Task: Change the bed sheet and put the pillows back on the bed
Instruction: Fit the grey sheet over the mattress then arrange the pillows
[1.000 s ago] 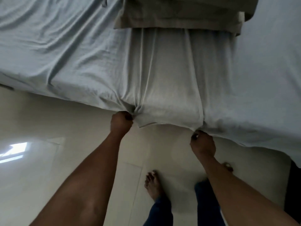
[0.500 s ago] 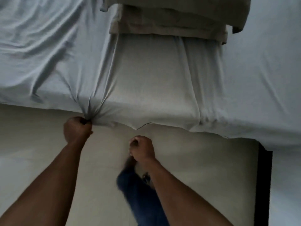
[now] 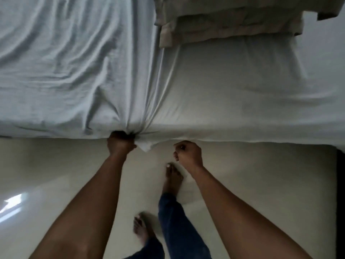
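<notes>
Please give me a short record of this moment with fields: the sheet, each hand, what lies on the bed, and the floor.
cover: pale sheet spread wide, wrinkled at the left, smoother at the right
left: left hand grips a bunch of the sheet at its near edge; folds fan out from the grip
right: right hand curled just under the sheet's edge; whether it holds cloth cannot be told
on top: beige folded bedding lies on the sheet, far side
below: pale floor, bare feet, blue trousers
</notes>
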`<state>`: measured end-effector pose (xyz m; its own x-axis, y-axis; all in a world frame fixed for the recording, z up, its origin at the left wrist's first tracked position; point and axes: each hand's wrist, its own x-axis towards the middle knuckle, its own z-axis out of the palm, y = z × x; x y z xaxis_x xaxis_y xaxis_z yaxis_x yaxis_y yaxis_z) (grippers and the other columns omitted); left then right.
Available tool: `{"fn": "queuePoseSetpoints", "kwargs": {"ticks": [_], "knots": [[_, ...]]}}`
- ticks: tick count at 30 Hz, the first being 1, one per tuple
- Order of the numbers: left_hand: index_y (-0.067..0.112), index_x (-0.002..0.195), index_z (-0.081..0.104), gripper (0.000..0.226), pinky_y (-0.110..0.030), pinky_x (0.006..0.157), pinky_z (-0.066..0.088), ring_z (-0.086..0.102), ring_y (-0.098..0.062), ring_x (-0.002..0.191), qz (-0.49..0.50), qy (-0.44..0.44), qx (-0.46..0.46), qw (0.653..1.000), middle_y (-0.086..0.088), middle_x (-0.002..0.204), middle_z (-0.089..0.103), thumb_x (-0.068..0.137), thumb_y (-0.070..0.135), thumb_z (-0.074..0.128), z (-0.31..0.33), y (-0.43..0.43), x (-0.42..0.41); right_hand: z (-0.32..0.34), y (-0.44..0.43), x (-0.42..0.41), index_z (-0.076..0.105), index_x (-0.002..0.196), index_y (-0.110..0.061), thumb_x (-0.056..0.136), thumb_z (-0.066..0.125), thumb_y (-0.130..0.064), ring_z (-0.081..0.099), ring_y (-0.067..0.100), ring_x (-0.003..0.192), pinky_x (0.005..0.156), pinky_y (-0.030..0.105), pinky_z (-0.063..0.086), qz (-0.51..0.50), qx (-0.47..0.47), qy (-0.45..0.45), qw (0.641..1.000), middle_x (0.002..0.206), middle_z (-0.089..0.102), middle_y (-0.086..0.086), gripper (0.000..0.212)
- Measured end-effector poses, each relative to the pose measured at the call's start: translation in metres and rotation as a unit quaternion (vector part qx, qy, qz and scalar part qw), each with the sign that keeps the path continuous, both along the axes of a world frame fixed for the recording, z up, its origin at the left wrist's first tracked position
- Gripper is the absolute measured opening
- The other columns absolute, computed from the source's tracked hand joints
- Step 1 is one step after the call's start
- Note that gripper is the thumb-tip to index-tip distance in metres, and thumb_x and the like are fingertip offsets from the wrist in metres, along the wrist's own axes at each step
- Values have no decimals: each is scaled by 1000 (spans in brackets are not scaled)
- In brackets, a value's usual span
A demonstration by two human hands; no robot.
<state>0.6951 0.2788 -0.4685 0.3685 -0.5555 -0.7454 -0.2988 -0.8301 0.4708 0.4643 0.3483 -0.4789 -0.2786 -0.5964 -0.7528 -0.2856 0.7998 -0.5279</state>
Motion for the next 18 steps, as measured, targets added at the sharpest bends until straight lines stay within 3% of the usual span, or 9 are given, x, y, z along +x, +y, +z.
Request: {"fn": "queuePoseSetpoints", "kwargs": {"ticks": [2, 4, 7, 8, 11, 13, 15, 18], "knots": [[3, 77, 66, 14, -43, 69, 60, 72, -30, 66, -18, 44, -7, 999, -22, 80, 73, 85, 9, 76, 15, 9, 10, 15, -8, 15, 73, 70, -34, 75, 57, -32, 73, 26, 69, 73, 48, 62, -19, -9, -1, 1000, 71, 75, 1, 16], [3, 90, 70, 17, -38, 64, 58, 71, -24, 64, 1, 15, -16, 1000, -14, 80, 73, 83, 13, 81, 25, 23, 46, 24, -13, 36, 72, 72, -33, 76, 57, -35, 72, 26, 70, 73, 47, 61, -20, -24, 10, 999, 70, 74, 0, 16], [7, 117, 66, 61, -41, 64, 63, 72, -23, 69, 119, -75, -26, 990, -8, 87, 73, 69, 36, 91, 36, 26, 114, 34, -15, 71, 73, 78, -23, 80, 58, -33, 71, 21, 69, 73, 43, 60, -1, -30, 13, 999, 69, 73, -1, 18], [8, 119, 65, 66, -42, 64, 63, 72, -23, 73, 133, -87, -33, 987, -8, 91, 72, 67, 40, 92, 40, 19, 132, 38, -17, 84, 73, 78, -21, 80, 59, -32, 71, 21, 70, 74, 42, 60, 8, -35, 16, 999, 70, 73, -1, 18], [6, 84, 72, 26, -41, 64, 62, 72, -26, 65, 74, -76, -86, 991, -13, 80, 73, 74, 25, 87, 47, -14, 153, 41, -19, 121, 71, 71, -24, 75, 55, -32, 71, 22, 71, 76, 42, 60, -10, -38, 18, 999, 68, 73, -1, 18], [6, 73, 72, 13, -37, 60, 59, 71, -25, 57, 52, -69, -100, 991, -15, 71, 73, 80, 13, 80, 41, -23, 163, 37, -15, 145, 68, 67, -25, 74, 55, -29, 69, 21, 62, 71, 45, 60, -35, -25, 4, 999, 60, 70, -1, 15], [13, 65, 70, 20, -35, 60, 59, 71, -25, 55, 33, -88, -105, 990, -10, 63, 72, 83, 20, 73, 31, -14, 181, 44, -8, 169, 71, 75, -24, 83, 58, -22, 66, 18, 56, 67, 44, 59, -62, -15, -4, 998, 60, 70, 0, 15], [9, 70, 73, 42, -37, 66, 61, 73, -25, 61, -16, -200, -71, 977, -10, 58, 70, 75, 48, 56, 25, 7, 222, 58, 1, 193, 74, 89, -21, 94, 58, -18, 67, 13, 63, 61, 18, 51, -45, 12, 1, 999, 72, 74, 0, 17]]}}
